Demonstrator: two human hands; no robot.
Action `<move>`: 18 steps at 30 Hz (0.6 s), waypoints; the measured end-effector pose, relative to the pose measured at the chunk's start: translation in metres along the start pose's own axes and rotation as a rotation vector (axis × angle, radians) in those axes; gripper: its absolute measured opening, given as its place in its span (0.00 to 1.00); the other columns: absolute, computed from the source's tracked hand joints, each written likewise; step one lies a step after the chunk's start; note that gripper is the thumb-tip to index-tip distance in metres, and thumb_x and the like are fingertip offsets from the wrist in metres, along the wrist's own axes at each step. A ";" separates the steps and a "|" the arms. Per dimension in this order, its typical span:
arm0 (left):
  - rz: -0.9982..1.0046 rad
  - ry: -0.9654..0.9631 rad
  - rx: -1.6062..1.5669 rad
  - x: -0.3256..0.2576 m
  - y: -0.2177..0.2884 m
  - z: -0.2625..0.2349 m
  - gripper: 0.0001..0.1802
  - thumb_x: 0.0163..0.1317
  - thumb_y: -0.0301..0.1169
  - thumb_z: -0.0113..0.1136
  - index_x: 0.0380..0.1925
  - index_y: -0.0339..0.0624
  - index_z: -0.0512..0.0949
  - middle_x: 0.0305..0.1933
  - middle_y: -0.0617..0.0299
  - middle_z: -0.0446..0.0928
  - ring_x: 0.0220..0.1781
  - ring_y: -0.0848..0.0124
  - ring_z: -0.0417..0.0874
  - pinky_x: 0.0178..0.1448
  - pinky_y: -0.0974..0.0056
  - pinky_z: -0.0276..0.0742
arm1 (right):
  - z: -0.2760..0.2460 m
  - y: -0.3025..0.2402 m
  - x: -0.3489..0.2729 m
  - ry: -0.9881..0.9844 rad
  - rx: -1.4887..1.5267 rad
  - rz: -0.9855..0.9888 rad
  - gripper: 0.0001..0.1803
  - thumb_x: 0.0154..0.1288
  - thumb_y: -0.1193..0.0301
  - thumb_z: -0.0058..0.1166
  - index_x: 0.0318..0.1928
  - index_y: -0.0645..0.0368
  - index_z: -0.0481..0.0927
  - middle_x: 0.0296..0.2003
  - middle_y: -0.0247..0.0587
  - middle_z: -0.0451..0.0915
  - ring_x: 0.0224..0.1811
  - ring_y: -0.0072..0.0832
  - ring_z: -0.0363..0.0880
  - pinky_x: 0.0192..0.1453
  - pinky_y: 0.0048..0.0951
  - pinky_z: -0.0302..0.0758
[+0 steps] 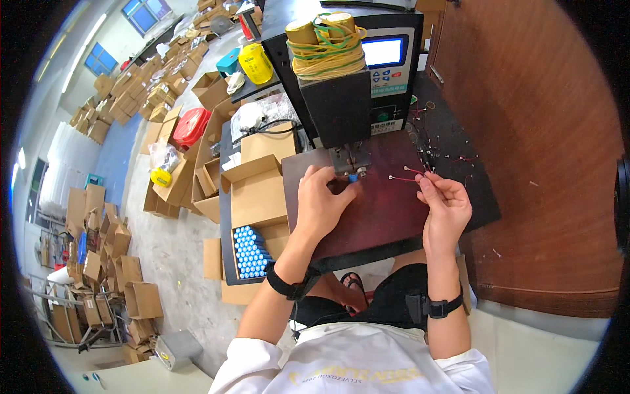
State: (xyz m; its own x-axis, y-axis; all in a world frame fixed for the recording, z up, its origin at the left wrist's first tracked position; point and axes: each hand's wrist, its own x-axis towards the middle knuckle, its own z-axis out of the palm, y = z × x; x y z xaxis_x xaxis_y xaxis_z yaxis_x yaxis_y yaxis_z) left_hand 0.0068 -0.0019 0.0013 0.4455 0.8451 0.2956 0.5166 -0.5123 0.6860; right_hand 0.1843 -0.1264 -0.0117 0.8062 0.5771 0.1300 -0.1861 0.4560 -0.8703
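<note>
My left hand (320, 202) is closed around a blue cylindrical battery cell (353, 177), mostly hidden by the fingers. The cell sits right at the electrode tips of a black spot welder (335, 108). To the right, my right hand (446, 209) pinches thin red wires (412, 178) between thumb and fingers. Small round silvery tabs show on the wire ends, pointing left toward the welder. Both hands are over a dark reddish work board (380, 210).
A cardboard box (261, 207) left of the board holds several blue cells (251, 255). More wires with tabs (453, 154) lie scattered on the dark mat at right. Rubber bands and two rolls (328, 52) top the welder. Cartons (141, 299) fill the floor at left.
</note>
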 end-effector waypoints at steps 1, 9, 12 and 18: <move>-0.003 -0.005 0.001 0.000 0.001 -0.001 0.16 0.51 0.36 0.74 0.40 0.43 0.87 0.35 0.49 0.77 0.38 0.51 0.81 0.45 0.54 0.77 | 0.000 0.000 0.000 0.000 -0.002 0.001 0.09 0.64 0.85 0.64 0.40 0.61 0.79 0.44 0.47 0.86 0.46 0.36 0.88 0.42 0.25 0.86; -0.017 0.013 -0.061 -0.001 0.001 0.001 0.14 0.49 0.36 0.74 0.30 0.38 0.83 0.32 0.51 0.75 0.40 0.51 0.75 0.45 0.52 0.71 | 0.000 -0.001 -0.002 -0.018 -0.013 -0.008 0.08 0.64 0.85 0.63 0.40 0.62 0.79 0.44 0.47 0.85 0.46 0.36 0.88 0.42 0.25 0.86; -0.017 0.006 -0.063 -0.001 0.002 0.000 0.15 0.49 0.36 0.74 0.30 0.37 0.83 0.33 0.51 0.75 0.40 0.50 0.75 0.46 0.52 0.71 | 0.000 -0.001 -0.002 -0.019 -0.004 -0.007 0.08 0.64 0.85 0.63 0.40 0.62 0.79 0.44 0.47 0.85 0.46 0.36 0.88 0.42 0.24 0.86; -0.039 0.008 -0.111 0.000 0.002 0.002 0.17 0.50 0.37 0.74 0.32 0.37 0.81 0.34 0.50 0.76 0.40 0.50 0.76 0.47 0.52 0.72 | 0.003 -0.004 -0.003 -0.006 -0.012 -0.006 0.08 0.65 0.85 0.63 0.40 0.61 0.79 0.44 0.47 0.85 0.46 0.35 0.88 0.42 0.24 0.85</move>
State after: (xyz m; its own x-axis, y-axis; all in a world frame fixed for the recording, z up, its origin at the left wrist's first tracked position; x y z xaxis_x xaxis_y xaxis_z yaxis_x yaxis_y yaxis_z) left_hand 0.0096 -0.0029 0.0013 0.4200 0.8658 0.2722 0.4494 -0.4590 0.7664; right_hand 0.1807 -0.1279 -0.0073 0.8040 0.5784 0.1384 -0.1743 0.4516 -0.8751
